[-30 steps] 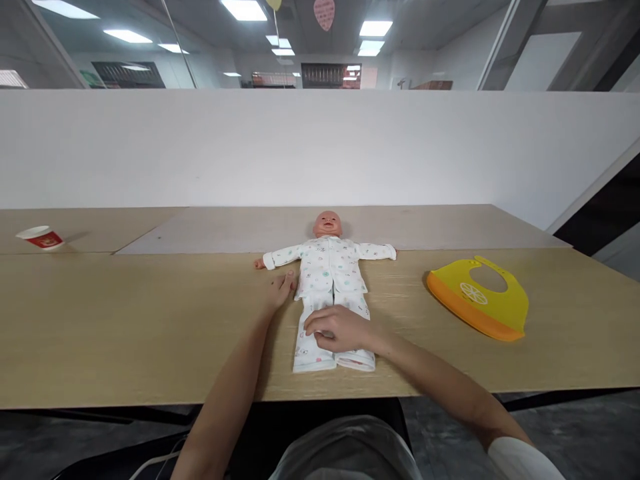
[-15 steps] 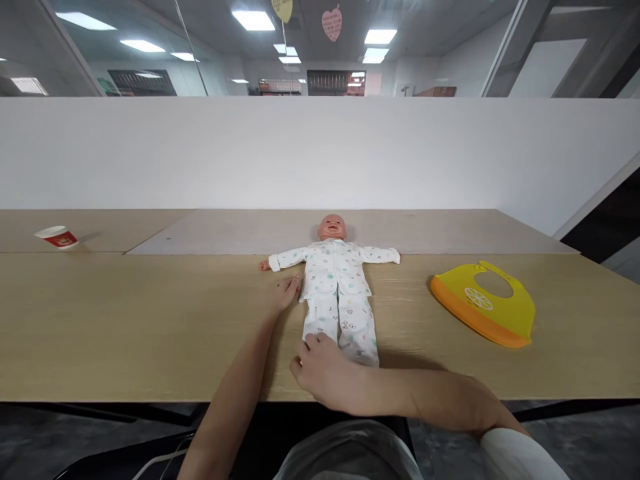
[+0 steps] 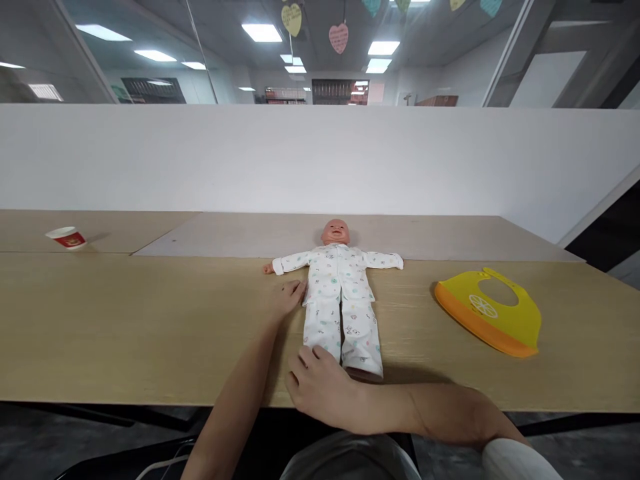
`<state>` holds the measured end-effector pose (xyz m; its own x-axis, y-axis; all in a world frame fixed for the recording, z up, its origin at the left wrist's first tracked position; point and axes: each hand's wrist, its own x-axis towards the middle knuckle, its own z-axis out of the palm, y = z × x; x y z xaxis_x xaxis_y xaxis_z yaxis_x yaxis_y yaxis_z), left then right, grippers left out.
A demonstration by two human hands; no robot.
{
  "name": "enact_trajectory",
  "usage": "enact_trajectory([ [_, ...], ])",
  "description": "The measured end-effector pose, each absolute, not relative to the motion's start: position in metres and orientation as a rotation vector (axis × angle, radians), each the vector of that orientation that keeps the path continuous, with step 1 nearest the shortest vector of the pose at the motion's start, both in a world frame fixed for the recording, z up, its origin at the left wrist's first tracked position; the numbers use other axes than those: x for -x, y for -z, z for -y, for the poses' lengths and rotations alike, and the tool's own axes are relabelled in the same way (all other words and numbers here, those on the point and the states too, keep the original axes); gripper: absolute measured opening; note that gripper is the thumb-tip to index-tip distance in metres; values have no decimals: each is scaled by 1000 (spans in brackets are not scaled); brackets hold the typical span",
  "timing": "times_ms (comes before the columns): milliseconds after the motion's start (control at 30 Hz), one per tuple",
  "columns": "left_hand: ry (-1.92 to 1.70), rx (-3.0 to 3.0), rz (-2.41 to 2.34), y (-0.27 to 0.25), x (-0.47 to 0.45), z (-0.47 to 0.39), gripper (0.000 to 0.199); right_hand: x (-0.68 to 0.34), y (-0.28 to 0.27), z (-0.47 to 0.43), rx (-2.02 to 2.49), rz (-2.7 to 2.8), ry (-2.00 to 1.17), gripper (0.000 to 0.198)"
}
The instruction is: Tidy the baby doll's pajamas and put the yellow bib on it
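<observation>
A baby doll (image 3: 335, 233) lies on its back with arms spread, its head towards the wall. It wears a white printed top (image 3: 330, 273) and matching trousers (image 3: 360, 333). My left hand (image 3: 289, 297) rests beside the doll's waist, fingers bent together at the edge of the top; the thumb is hidden. Over the lower end of the left-side trouser leg, my right hand (image 3: 320, 387) is closed, with its fingers curled round the cuff. That leg's end is covered by the hand. The other cuff lies open towards me.
A yellow bib (image 3: 517, 313) with an orange pocket lies to the right on the wooden table (image 3: 150, 320). A red and white paper cup (image 3: 69, 238) is far left. Behind the table stands a white wall (image 3: 320, 160) with glass above. The table's front edge is close to my body.
The view has tilted up slightly, shifting everything a little down and right. The right-side trouser leg's cuff now shows more. Both hands stay at nearly the same places on the doll.
</observation>
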<state>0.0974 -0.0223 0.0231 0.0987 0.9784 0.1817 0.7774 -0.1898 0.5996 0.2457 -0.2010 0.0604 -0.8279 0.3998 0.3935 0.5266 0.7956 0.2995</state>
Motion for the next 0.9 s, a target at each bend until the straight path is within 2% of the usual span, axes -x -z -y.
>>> enact_trajectory([
  [300,-675,-2069,-1699,-22,-95,19,49,-248,-54,205,613,2708,543,7],
  [667,-667,-2117,-1705,-19,-94,16,46,-250,-56,213,536,2795,526,6],
  [900,-635,-2069,-1752,-27,-98,21,46,-257,-83,235,272,2929,322,11],
])
